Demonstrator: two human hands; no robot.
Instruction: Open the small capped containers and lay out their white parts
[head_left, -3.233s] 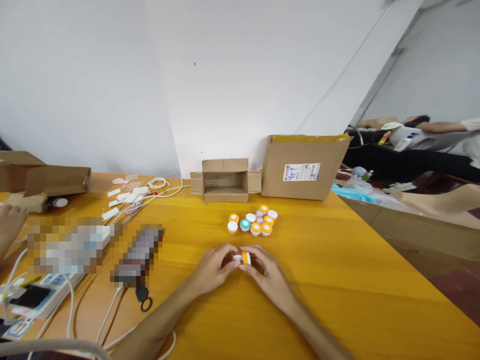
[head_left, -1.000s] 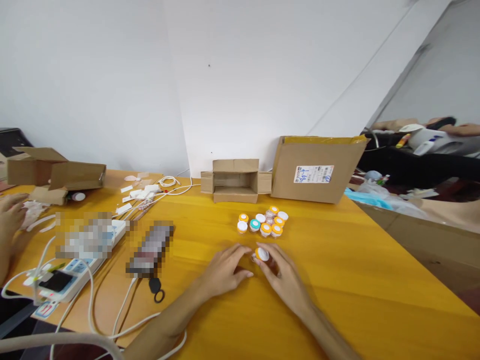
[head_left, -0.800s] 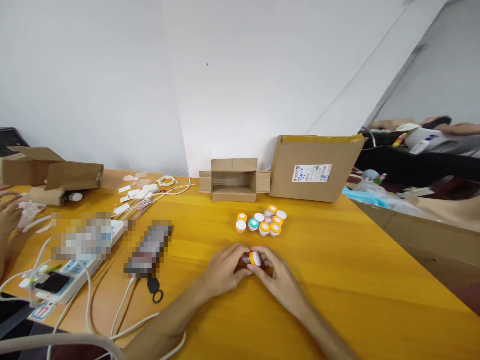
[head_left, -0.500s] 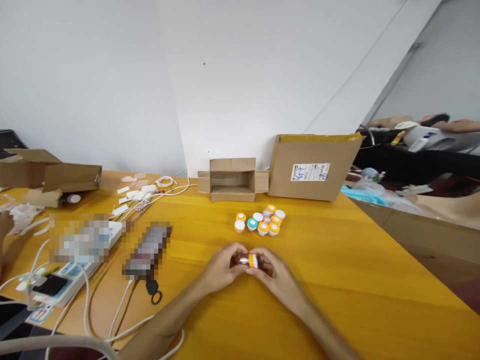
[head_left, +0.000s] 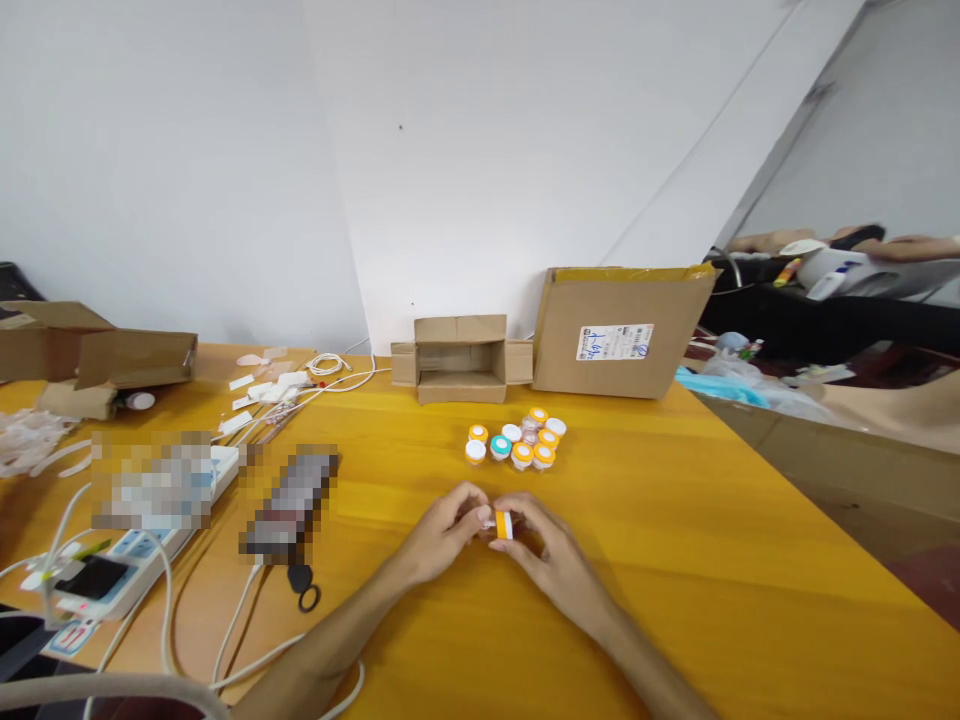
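Observation:
Over the table's front middle, a small clear jar with an orange-and-white lid (head_left: 505, 525) is held sideways between my hands. My left hand (head_left: 450, 530) pinches its clear body, which fingers mostly hide. On the lid side, my right hand (head_left: 541, 540) grips with thumb below and fingers above. Just beyond my hands stands a cluster of several similar small jars. Most carry orange lids, such as an orange-lidded jar (head_left: 523, 455); others include a teal-lidded jar (head_left: 501, 447) and a white-lidded jar (head_left: 475, 452).
An open cardboard box (head_left: 461, 385) faces me at the wall, beside a larger taped carton (head_left: 626, 335). Leftward lie a phone-like device (head_left: 292, 500), a power strip (head_left: 124, 575), white cables and another open box (head_left: 139, 357). A person's arm shows at far right.
My left thumb has shifted up along the jar, and its clear body is less visible. A hand at the far left edge has gone from view. The camera has turned slightly.

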